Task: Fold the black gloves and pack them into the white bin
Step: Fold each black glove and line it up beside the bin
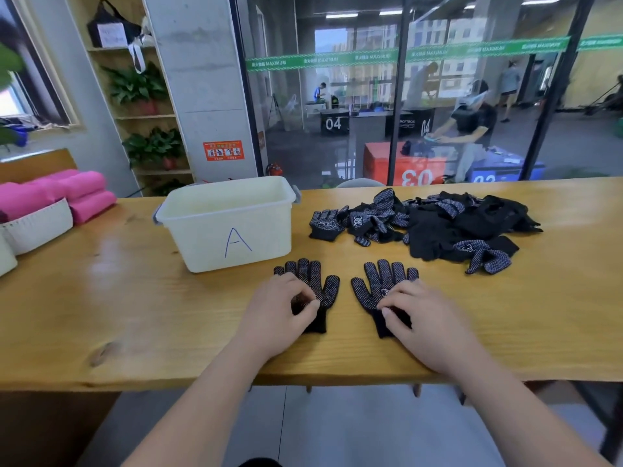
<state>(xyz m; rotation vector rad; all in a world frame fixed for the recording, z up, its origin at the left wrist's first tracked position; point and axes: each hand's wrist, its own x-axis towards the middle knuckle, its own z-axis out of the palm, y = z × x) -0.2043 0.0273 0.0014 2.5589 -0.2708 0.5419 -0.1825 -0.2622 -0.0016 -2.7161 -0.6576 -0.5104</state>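
Note:
Two black dotted gloves lie flat side by side near the table's front, fingers pointing away from me. My left hand [286, 308] rests on the left glove [318, 281], its fingertips curled and pinching the fabric near the palm. My right hand [418, 315] rests on the right glove [377, 281], its curled fingertips pressing at the wrist part. The white bin [229, 227], marked with a blue "A", stands just behind and left of the left glove; its inside looks empty. A heap of more black gloves [435, 224] lies at the back right.
The wooden table [118, 315] runs across the view, its front edge close to my arms. Pink rolled towels [67, 193] and a white fabric basket [37, 227] sit at the far left. A glass wall stands behind the table.

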